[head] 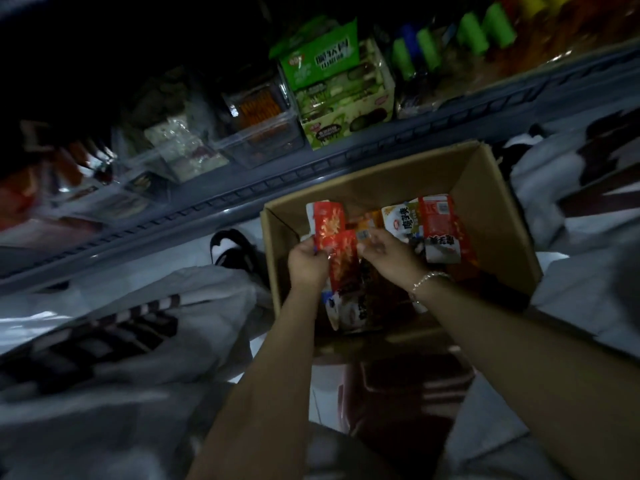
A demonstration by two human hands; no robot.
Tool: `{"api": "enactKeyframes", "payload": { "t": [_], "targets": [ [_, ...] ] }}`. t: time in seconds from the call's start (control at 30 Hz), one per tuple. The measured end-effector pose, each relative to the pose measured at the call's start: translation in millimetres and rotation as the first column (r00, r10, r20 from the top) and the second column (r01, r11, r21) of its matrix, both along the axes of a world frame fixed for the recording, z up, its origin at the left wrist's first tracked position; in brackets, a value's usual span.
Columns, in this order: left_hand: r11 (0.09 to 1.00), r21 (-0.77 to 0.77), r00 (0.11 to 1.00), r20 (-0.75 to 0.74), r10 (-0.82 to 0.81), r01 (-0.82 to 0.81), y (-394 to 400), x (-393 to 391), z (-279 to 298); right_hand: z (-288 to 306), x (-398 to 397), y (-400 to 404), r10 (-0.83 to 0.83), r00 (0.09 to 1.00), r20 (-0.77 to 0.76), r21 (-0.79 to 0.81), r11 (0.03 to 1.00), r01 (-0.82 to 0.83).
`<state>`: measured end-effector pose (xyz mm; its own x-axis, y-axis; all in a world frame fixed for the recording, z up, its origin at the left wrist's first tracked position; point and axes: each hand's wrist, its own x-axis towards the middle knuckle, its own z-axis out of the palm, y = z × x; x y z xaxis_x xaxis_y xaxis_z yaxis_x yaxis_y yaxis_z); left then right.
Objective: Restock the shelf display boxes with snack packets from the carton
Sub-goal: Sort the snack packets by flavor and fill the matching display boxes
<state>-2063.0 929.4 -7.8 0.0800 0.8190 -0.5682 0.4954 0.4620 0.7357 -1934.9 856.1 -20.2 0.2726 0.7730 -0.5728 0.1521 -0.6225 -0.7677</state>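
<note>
An open brown carton (491, 216) sits on the floor below the shelf, with snack packets inside. My left hand (306, 263) grips a stack of red packets (334, 233) over the carton's left side. My right hand (386, 256), with a bracelet on the wrist, pinches the right edge of the same red stack. More packets lie in the carton: a white and green one (403, 220) and a red and white one (443, 230). On the shelf above stands a green display box (332, 95) and clear plastic display boxes (256, 133).
The grey shelf edge (311, 171) runs diagonally across the view above the carton. Green and yellow tubes (485, 29) stand on the shelf at the upper right. A black and white shoe (232, 247) is left of the carton. White sacks with striped print lie on both sides.
</note>
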Motion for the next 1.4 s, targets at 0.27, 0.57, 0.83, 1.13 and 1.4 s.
{"api": "enactKeyframes", "payload": {
  "t": [0.27,0.57,0.83,1.13,1.4],
  "targets": [
    [0.981,-0.150,0.890,0.422,0.174,-0.120,5,-6,69,55,3,-7,-0.012,0.990,-0.138,0.006,1.000,0.013],
    [0.945,-0.311,0.738,0.614,0.279,-0.099,-16,2,95,92,5,-14,-0.176,0.964,-0.199,0.202,0.955,0.216],
    [0.935,-0.355,0.731,0.643,0.229,0.019,-24,9,97,90,6,-17,-0.281,0.939,-0.200,0.242,0.914,0.325],
    [0.967,-0.253,0.890,0.446,0.093,0.026,-21,10,93,95,25,-8,-0.304,0.849,-0.432,0.051,0.932,0.359],
    [0.981,-0.190,0.888,0.457,0.056,0.036,-20,6,88,90,26,-4,-0.456,0.811,-0.365,0.074,0.855,0.514]
  ]
}}
